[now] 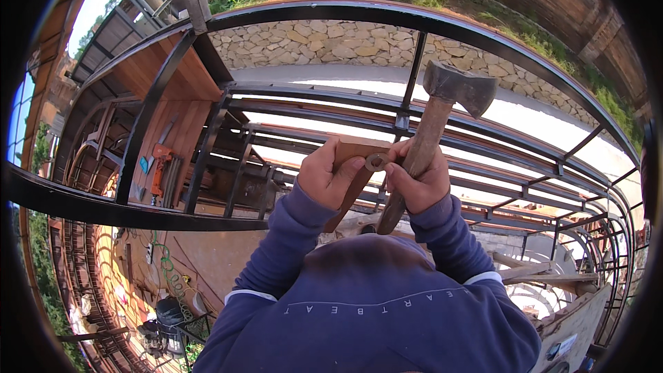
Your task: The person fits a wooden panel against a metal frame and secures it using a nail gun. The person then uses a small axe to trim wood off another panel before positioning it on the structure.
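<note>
My left hand [324,173] grips a flat reddish wooden piece [362,146], its thumb beside a small round washer-like piece with a hole [376,162]. My right hand [421,179] is closed round the wooden handle of a hatchet [431,124], whose dark metal head [459,86] points up at the upper right, and its thumb and finger also touch the small round piece. The lower part of the wooden piece hangs down behind the hatchet handle and between my forearms.
Black steel frames and rails [311,7] surround me. A wooden shelf [155,117] at left bears an orange tool [164,166] and other long tools. Below are a coiled green hose [169,269] and leaning boards [525,269]. A stone wall [311,45] runs beyond.
</note>
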Motion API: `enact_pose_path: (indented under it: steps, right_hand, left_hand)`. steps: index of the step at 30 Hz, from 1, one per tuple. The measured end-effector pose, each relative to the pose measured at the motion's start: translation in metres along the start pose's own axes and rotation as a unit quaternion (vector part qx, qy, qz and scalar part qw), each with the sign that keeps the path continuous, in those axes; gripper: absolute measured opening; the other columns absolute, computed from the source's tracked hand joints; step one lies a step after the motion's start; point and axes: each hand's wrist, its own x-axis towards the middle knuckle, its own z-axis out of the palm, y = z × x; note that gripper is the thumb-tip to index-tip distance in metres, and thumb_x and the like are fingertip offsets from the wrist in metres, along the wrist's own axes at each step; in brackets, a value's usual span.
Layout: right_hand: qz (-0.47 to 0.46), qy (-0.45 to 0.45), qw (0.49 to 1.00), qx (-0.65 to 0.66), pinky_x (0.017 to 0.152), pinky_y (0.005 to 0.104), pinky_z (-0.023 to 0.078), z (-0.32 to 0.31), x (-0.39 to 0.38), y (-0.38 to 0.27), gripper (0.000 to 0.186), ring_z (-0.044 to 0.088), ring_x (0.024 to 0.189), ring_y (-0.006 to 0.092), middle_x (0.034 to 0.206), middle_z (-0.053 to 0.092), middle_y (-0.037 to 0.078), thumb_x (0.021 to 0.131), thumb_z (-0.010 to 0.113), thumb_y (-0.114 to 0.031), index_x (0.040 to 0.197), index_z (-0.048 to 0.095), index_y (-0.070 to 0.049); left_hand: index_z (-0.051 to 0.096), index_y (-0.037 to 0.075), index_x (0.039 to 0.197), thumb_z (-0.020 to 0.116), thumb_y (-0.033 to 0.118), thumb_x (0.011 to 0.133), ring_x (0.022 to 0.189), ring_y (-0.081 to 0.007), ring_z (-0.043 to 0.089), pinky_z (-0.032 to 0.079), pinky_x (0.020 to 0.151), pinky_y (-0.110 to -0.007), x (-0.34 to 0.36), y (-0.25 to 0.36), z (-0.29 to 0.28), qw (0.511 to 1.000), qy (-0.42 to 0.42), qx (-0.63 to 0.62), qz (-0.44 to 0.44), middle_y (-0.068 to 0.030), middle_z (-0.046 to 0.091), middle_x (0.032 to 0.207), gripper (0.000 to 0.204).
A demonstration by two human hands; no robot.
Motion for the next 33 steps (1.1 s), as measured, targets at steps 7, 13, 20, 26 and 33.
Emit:
enact_pose_path:
  steps: [7,13,20,26,33]
  right_hand:
    - [-0.136,-0.025,0.990,-0.036,0.063,0.0258,0.049,0.002,-0.010,0.011,0.026,0.061,0.074,0.0124,0.087,0.064,0.009,0.082,0.065,0.004,0.101,0.048,-0.003]
    - [-0.271,-0.070,0.951,-0.132,0.066,0.0278,0.052,0.001,-0.012,0.010,0.032,0.065,0.080,0.0163,0.093,0.064,0.013,0.080,0.066,0.008,0.101,0.045,-0.006]
    - [-0.345,-0.070,0.929,-0.116,0.066,0.0287,0.054,0.014,-0.012,0.008,0.035,0.067,0.079,0.0180,0.092,0.065,0.013,0.078,0.066,0.011,0.100,0.044,-0.006]
    - [-0.279,-0.081,0.946,-0.144,0.063,0.0257,0.051,0.014,-0.014,-0.002,0.032,0.063,0.075,0.0144,0.089,0.063,0.015,0.081,0.065,0.008,0.098,0.041,-0.006]
    - [-0.128,-0.017,0.988,-0.084,0.059,0.0235,0.049,0.016,-0.016,0.000,0.023,0.060,0.068,0.0105,0.090,0.063,0.011,0.084,0.062,0.004,0.097,0.045,-0.003]
  left_hand:
    - [0.058,0.000,0.105,0.066,0.007,0.088,0.084,-0.0235,0.068,0.054,0.073,-0.030,-0.018,0.001,-0.001,0.993,0.027,-0.042,0.104,-0.0161,0.067,0.095,0.020]
    - [0.058,0.002,0.103,0.071,0.000,0.081,0.089,-0.0269,0.068,0.056,0.077,-0.034,-0.016,0.003,-0.010,0.973,0.014,-0.011,0.229,-0.0163,0.067,0.098,0.026]
    - [0.058,0.003,0.104,0.073,0.001,0.078,0.089,-0.0279,0.068,0.056,0.078,-0.035,-0.018,0.009,-0.014,0.965,0.019,-0.012,0.263,-0.0160,0.067,0.098,0.030]
    - [0.058,0.001,0.108,0.064,0.006,0.087,0.089,-0.0223,0.067,0.053,0.075,-0.032,-0.028,-0.002,-0.015,0.986,0.026,-0.063,0.153,-0.0159,0.067,0.097,0.022]
    - [0.057,-0.003,0.105,0.059,0.020,0.095,0.078,-0.0181,0.066,0.051,0.071,-0.029,-0.028,0.010,-0.008,0.999,0.047,-0.016,0.019,-0.0138,0.069,0.085,0.025]
